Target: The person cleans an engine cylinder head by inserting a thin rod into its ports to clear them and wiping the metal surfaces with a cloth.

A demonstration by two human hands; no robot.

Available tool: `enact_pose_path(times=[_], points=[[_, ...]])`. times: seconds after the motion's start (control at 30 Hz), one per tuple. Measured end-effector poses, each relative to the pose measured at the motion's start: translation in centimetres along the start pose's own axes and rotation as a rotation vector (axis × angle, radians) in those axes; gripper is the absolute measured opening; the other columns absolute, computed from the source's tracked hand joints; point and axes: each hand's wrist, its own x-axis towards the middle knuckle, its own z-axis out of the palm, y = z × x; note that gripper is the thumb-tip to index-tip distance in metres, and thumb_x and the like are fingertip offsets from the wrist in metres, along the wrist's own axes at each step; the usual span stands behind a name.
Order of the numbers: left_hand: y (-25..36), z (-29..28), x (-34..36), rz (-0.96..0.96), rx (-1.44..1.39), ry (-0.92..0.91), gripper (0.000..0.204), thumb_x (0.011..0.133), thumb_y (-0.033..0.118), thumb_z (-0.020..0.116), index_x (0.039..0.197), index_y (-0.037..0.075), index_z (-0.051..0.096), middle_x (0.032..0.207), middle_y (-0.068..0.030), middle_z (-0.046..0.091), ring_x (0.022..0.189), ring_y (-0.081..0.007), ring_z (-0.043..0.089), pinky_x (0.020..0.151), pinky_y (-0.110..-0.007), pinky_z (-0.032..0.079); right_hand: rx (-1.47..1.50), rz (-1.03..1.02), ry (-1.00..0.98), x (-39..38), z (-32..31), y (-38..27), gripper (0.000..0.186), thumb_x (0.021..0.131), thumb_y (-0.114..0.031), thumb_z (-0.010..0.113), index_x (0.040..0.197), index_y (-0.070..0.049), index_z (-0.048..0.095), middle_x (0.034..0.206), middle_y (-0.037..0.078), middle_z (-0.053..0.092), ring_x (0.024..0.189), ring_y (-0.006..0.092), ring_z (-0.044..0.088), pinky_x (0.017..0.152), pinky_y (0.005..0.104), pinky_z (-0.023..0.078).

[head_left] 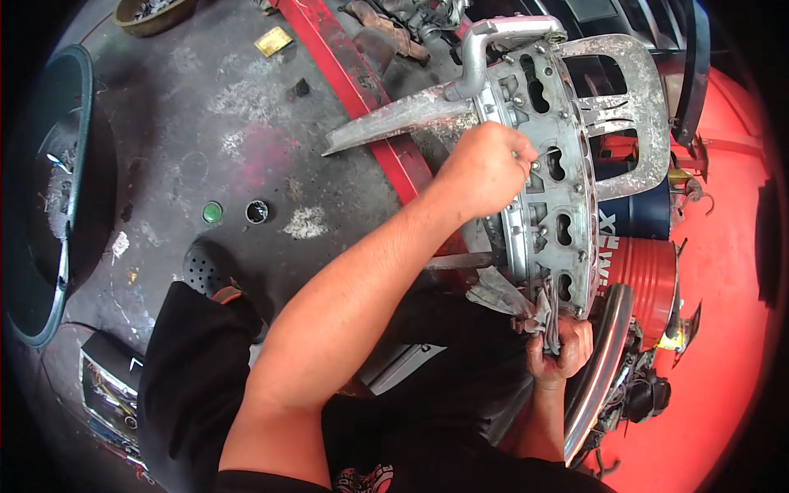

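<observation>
A grey cast-metal engine part (538,197), with oblong openings and studs, rests tilted across a red beam (339,70). A curved metal pipe (477,53) and a slotted, scuffed metal plate (649,107) sit at its upper end. My left hand (485,168) is closed at the part's middle, beside an opening; what its pinched fingertips grip is too small to make out. My right hand (559,353) is closed around a crumpled grey rag (542,320) at the part's lower end.
A black tub (78,90) lies left, above a tool box (111,370). An open tin (256,212), a green lid (212,212) and a brown basin (148,25) are on the floor. Red (645,279) and blue drums (645,214) stand right. My clog-clad foot (205,267) shows below.
</observation>
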Motion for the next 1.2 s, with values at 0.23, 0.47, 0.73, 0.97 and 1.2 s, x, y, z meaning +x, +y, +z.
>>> enact_pose_path(times=[0.23, 0.47, 0.73, 0.97, 1.2], points=[[0.2, 0.2, -1.1, 0.003, 0.063, 0.029, 0.017, 0.085, 0.002, 0.062, 0.098, -0.004, 0.07, 0.094, -0.0175, 0.072, 0.088, -0.0226, 0.07, 0.082, -0.031, 0.053, 0.006, 0.021, -0.032, -0.4, -0.1, -0.1, 0.027, 0.081, -0.018, 0.075, 0.091, -0.001, 0.056, 0.079, 0.014, 0.063, 0.068, 0.0313, 0.058, 0.061, 0.0395, 0.046], [-0.7, 1.3, -1.7, 0.03, -0.157, 0.099, 0.018, 0.083, -0.001, 0.057, 0.097, -0.004, 0.069, 0.092, -0.0249, 0.068, 0.089, -0.035, 0.069, 0.081, -0.038, 0.053, -0.014, 0.051, -0.028, -0.3, 0.3, -0.5, 0.029, 0.083, -0.027, 0.071, 0.093, -0.003, 0.057, 0.08, 0.012, 0.063, 0.066, 0.0303, 0.057, 0.061, 0.0394, 0.045], [5.3, 1.8, -1.8, 0.103, 0.699, -0.088, 0.013, 0.08, 0.012, 0.058, 0.083, 0.006, 0.069, 0.081, -0.0162, 0.072, 0.077, -0.0325, 0.072, 0.069, -0.044, 0.058, -0.026, 0.056, -0.038, -0.2, 0.1, -0.1, 0.029, 0.081, -0.029, 0.07, 0.092, -0.005, 0.06, 0.081, 0.012, 0.064, 0.065, 0.0306, 0.059, 0.061, 0.0405, 0.045], [2.2, 1.1, -2.0, 0.185, 0.751, 0.004, 0.019, 0.082, 0.01, 0.057, 0.096, 0.002, 0.068, 0.076, -0.0148, 0.07, 0.071, -0.0302, 0.072, 0.062, -0.044, 0.057, -0.002, -0.005, -0.046, 0.3, -0.1, 0.0, 0.032, 0.083, -0.024, 0.071, 0.099, -0.002, 0.055, 0.078, 0.013, 0.06, 0.064, 0.0303, 0.056, 0.06, 0.0401, 0.045], [1.2, 1.4, -5.3, 0.202, 0.744, 0.124, 0.029, 0.084, 0.012, 0.057, 0.111, 0.003, 0.064, 0.071, -0.0138, 0.067, 0.067, -0.0327, 0.07, 0.058, -0.047, 0.055, 0.006, 0.031, -0.023, -0.1, 0.1, -0.4, 0.029, 0.082, -0.024, 0.072, 0.09, 0.0, 0.057, 0.081, 0.015, 0.064, 0.068, 0.0316, 0.058, 0.062, 0.0399, 0.045]])
